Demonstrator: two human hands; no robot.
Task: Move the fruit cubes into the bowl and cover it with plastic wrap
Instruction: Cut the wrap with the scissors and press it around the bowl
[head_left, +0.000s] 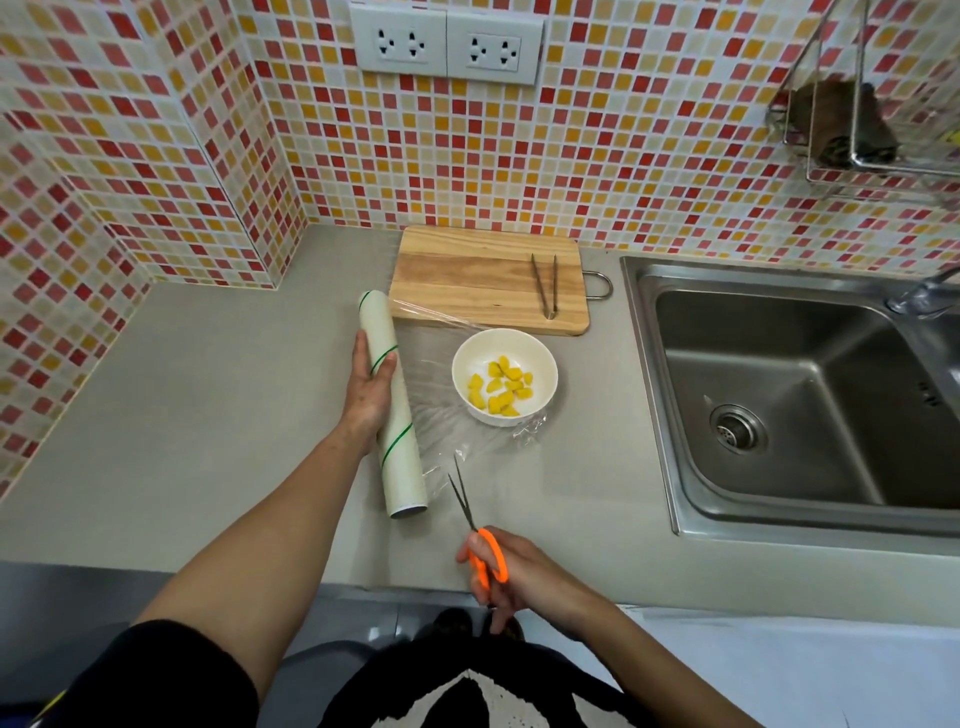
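A white bowl (505, 347) on the grey counter holds several yellow fruit cubes (501, 387). A sheet of clear plastic wrap (431, 374) runs from the white roll (393, 415) toward the bowl and lies under and around it, crumpled at its near end. My left hand (370, 387) holds the roll down on the counter, left of the bowl. My right hand (511, 571) grips orange-handled scissors (475, 525); their blades are slightly apart and point at the near edge of the wrap beside the roll.
A wooden cutting board (467, 280) lies behind the bowl with metal tongs (545, 286) on it. A steel sink (795, 400) fills the right side. Tiled walls close the back and left; a wire rack (862, 130) hangs at upper right.
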